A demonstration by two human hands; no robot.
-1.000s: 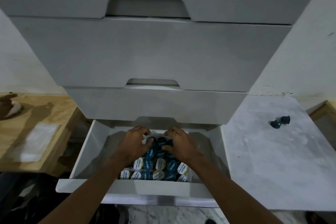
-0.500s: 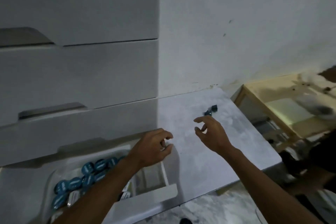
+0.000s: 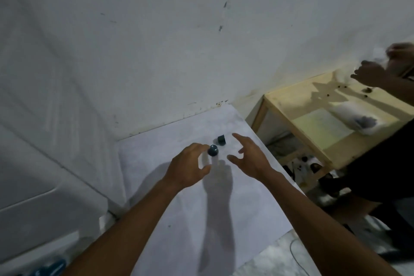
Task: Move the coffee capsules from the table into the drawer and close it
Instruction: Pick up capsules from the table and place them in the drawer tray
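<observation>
Hands first: my left hand (image 3: 188, 167) hovers over the white table (image 3: 179, 208), fingers curled loosely and apart, holding nothing, with its fingertips just beside the blue capsule (image 3: 213, 150). My right hand (image 3: 248, 159) is spread wide and empty, near the dark capsule (image 3: 221, 139), which sits slightly farther back and to the right of the blue one. At the near left corner I see blurred blue capsules in the drawer (image 3: 50, 265). Farther right stands a wooden table (image 3: 298, 101).
</observation>
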